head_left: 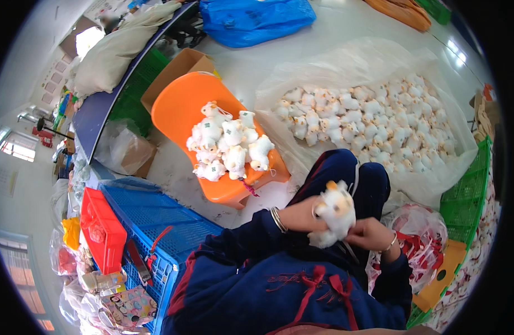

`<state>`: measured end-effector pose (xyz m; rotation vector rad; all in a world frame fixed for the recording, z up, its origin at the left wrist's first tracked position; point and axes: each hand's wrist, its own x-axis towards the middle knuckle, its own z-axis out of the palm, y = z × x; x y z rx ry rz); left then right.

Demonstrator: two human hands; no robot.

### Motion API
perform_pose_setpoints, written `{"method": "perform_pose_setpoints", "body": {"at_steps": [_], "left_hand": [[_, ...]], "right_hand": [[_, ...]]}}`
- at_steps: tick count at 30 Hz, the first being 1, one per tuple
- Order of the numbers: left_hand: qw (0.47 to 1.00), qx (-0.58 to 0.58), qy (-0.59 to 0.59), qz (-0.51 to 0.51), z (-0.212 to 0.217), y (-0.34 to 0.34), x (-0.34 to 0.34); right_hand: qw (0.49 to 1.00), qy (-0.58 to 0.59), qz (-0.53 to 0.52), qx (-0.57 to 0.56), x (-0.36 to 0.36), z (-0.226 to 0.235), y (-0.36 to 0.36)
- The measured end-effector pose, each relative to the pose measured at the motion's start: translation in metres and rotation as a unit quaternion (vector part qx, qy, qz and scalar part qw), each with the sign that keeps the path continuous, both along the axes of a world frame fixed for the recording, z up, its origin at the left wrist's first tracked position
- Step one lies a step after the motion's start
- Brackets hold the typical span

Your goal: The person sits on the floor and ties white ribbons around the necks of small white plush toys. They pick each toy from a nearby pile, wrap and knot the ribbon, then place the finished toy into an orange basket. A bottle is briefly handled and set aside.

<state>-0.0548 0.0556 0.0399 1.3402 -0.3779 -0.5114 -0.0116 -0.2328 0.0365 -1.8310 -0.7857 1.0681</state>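
Above my lap, my left hand (305, 216) is closed around a small white plush animal (339, 215) with orange-yellow patches on its head. The toy partly hides the fingers. My right hand (373, 234) is closed in a pinch against the toy's lower right side. What lies between those fingertips is too small to tell. Ahead to the left, a pile of similar plush animals (233, 137) rests on an orange plastic stool (184, 100). Some carry small green marks, and thin cords show among them.
A large clear plastic sheet (374, 53) on the floor holds many more white plush toys (374, 120). At my left stands a blue crate (151, 206) with a red tray (102, 229) and scissors (138, 262). A green crate (463, 184) and bagged red-and-white pieces (419, 234) are at my right.
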Motion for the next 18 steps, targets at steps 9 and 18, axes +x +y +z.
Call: {"method": "perform_pose_setpoints", "body": {"at_steps": [9,18], "left_hand": [[0.999,-0.007,-0.006,0.045,-0.004,-0.022,0.047],[0.995,0.091,-0.021,-0.017,-0.002,-0.04,0.058]], "right_hand": [[0.957,-0.074,-0.261,0.098,0.037,0.032,0.016],[0.911,0.019,-0.379,0.162,0.018,0.005,0.032]]}}
